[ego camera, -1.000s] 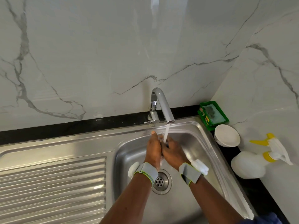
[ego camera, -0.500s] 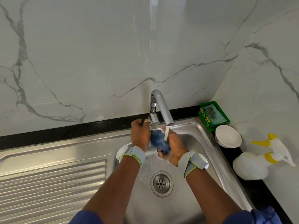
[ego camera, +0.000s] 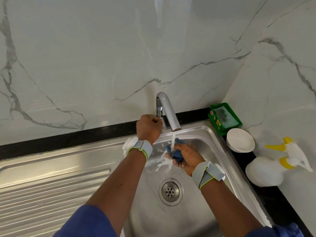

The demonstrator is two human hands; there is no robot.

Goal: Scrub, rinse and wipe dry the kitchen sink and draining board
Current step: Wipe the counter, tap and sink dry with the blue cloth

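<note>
A stainless steel sink (ego camera: 203,209) has a round drain (ego camera: 170,191) and a ribbed draining board (ego camera: 51,190) on its left. Water runs from the chrome tap (ego camera: 168,111) into the bowl. My right hand (ego camera: 185,156) grips a wet blue cloth (ego camera: 177,152) under the stream, and water splashes off it. My left hand (ego camera: 149,128) is curled round the tap handle at the tap's base; the handle itself is mostly hidden behind the hand.
On the black counter to the right stand a green soap tray with a scrub pad (ego camera: 224,118), a white bowl (ego camera: 240,140) and a white spray bottle with a yellow trigger (ego camera: 266,171). Marble walls close off the back and right.
Both hands were together under the stream. My left hand has since left the cloth and risen to the tap handle, while my right hand keeps the blue cloth under the water.
</note>
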